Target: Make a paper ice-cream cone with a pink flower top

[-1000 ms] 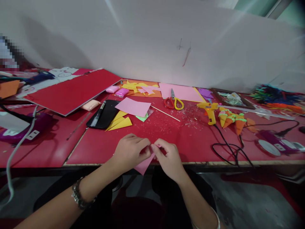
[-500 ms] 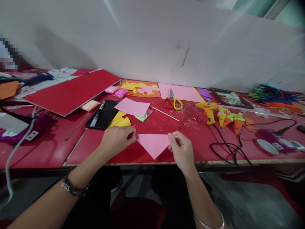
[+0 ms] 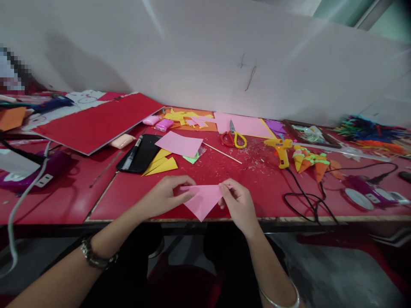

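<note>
A folded pink paper triangle (image 3: 203, 202) is held near the table's front edge, its point toward me. My left hand (image 3: 167, 197) pinches its left side, thumb on the near face. At the upper right corner, my right hand (image 3: 238, 201) grips the paper between thumb and fingers. Beyond it lie a pink sheet (image 3: 180, 143), yellow folded pieces (image 3: 161, 165) and a thin wooden stick (image 3: 222, 152).
Scissors (image 3: 233, 137), a yellow glue gun (image 3: 281, 152) with its black cord and small cone crafts (image 3: 311, 161) lie on the red table (image 3: 257, 192). A black case (image 3: 138, 155) and red board (image 3: 99, 122) stand left.
My left thumb has moved over the triangle's left side. Both hands and the paper have shifted slightly, with the paper's point now lower and further left.
</note>
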A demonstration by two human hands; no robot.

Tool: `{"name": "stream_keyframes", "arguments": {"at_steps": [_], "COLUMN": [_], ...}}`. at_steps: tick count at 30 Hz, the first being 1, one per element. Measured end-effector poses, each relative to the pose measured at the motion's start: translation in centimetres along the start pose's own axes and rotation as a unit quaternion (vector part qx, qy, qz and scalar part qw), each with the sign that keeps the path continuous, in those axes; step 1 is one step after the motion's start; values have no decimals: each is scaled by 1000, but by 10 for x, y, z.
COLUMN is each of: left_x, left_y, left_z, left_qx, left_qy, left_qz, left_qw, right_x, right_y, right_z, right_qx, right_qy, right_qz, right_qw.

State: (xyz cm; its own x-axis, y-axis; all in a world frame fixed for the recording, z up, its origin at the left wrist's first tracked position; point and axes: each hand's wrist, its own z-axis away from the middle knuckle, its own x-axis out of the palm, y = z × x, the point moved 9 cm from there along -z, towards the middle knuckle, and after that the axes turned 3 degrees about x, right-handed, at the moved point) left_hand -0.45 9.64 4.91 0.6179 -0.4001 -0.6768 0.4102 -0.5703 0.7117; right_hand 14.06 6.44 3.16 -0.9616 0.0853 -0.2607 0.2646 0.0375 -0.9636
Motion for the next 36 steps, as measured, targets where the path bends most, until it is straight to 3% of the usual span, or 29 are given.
{"name": "stream_keyframes", "arguments": {"at_steps": [3, 6, 10, 13, 16, 24, 28, 31, 34, 36], "left_x": [6, 10, 26, 31, 30, 9, 0, -15, -29, -28], "left_y": [-3, -5, -3, 0, 3, -6, -16, -30, -36, -33], "left_z": [0, 1, 2, 2, 2, 3, 5, 7, 7, 5], "left_qx": [-12, 4, 37, 45, 43, -27, -57, -101, -121, -118], "left_qy": [-23, -19, -33, -38, -41, -30, -29, 4, 49, 64], "left_qz": [3, -58, -140, -154, -150, -14, 54, 70, 67, 68], "left_qw": [1000, 998, 989, 986, 987, 999, 996, 992, 989, 989], "right_x": [-7, -6, 26, 40, 40, 12, -8, -33, -51, -45], "right_y": [-7, -31, -39, -34, -31, -31, -28, -25, -17, -7], "right_z": [0, 7, 15, 17, 17, 8, 5, 4, 3, 0], "right_qx": [-46, -163, -225, -223, -223, -202, -198, -175, -116, -67], "right_qy": [45, 103, 41, 1, -9, 24, 66, 131, 173, 137], "right_qz": [82, 238, 377, 406, 415, 390, 375, 356, 264, 144], "right_qw": [995, 952, 898, 886, 882, 898, 903, 908, 942, 978]}}
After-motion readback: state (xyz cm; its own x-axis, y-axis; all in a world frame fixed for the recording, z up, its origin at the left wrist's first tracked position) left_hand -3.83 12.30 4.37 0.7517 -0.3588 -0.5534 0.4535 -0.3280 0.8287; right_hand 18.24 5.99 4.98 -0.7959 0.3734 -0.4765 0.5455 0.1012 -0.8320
